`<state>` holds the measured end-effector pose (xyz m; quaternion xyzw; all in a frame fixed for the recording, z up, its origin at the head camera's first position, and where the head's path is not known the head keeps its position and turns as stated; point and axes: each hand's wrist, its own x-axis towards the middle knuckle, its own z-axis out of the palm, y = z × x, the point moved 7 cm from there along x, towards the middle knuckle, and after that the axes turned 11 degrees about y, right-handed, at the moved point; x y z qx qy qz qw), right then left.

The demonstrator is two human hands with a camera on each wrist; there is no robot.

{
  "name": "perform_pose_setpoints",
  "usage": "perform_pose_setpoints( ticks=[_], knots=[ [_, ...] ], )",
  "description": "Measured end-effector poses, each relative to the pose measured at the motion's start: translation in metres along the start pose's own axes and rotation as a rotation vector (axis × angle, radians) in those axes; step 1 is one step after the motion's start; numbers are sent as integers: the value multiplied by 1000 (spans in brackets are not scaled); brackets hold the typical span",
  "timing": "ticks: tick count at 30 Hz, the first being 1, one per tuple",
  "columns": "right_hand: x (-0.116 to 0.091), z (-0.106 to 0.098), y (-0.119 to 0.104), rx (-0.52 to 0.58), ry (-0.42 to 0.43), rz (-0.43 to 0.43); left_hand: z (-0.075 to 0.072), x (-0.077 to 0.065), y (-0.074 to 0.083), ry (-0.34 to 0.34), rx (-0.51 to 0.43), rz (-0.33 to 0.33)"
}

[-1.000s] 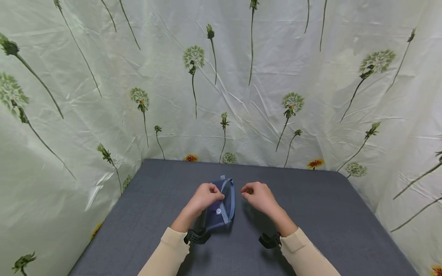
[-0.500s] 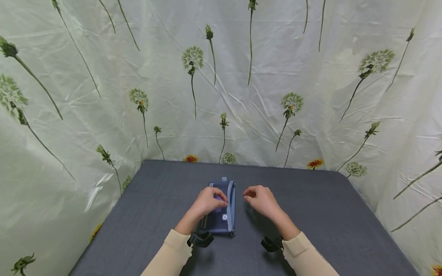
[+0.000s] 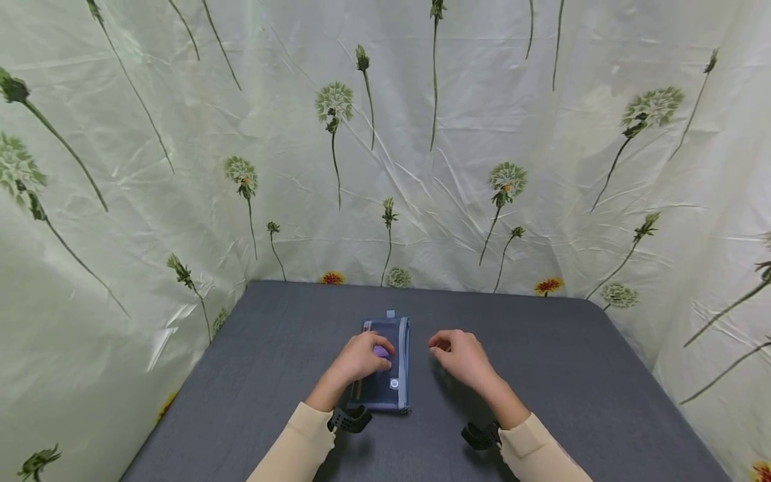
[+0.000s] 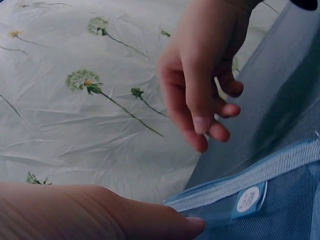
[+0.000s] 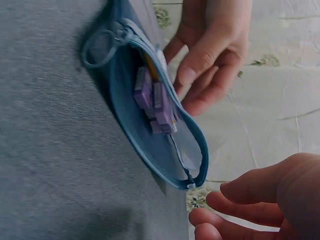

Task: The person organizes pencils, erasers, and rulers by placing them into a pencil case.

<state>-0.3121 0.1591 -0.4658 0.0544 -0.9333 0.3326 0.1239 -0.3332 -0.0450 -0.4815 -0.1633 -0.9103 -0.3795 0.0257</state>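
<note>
A blue mesh zip pouch (image 3: pixel 383 396) lies flat, its long zip edge facing right. The right wrist view looks into its parted mouth, where several small purple boxes (image 5: pixel 162 102) and something yellow sit. A ring-shaped zip pull (image 5: pixel 90 63) hangs at one end of the zip. My left hand (image 3: pixel 359 361) is over the pouch, fingers loosely bent and thumb apart from them; purple shows between. Whether its fingertips touch the mesh is hard to tell. To the right of the pouch, my right hand (image 3: pixel 465 360) hovers with loosely curled fingers, holding nothing.
The dark grey table (image 3: pixel 289 375) runs back to a pale curtain (image 3: pixel 289 134) printed with dandelions, which also hangs at both sides. A small white label (image 4: pixel 248 200) is on the pouch near its zip. Dark bands (image 3: pixel 351 419) are on both wrists.
The pouch has gone from tilted, mouth wide, to lying flat with its mouth narrower. My left fingers have let go of its edge and spread. My right hand has shifted slightly right and nearer.
</note>
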Motion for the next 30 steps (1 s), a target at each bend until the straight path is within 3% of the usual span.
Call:
perform_pose_setpoints(
  ticks=[9,15,22,25,30],
  knots=[
    [-16,-7,1,-43,68,-31,3,0,-2,-41,53,0],
    [-24,-13,-1,-106,139,-71,-9,2,0,-39,3,56],
    [-32,-12,-3,-199,164,-112,-22,3,-13,-54,-43,19],
    [-34,-13,-4,-221,180,-135,-26,2,-17,-42,-16,20],
    [-35,-15,-5,-244,204,-182,-35,-7,-18,40,67,54]
  ],
)
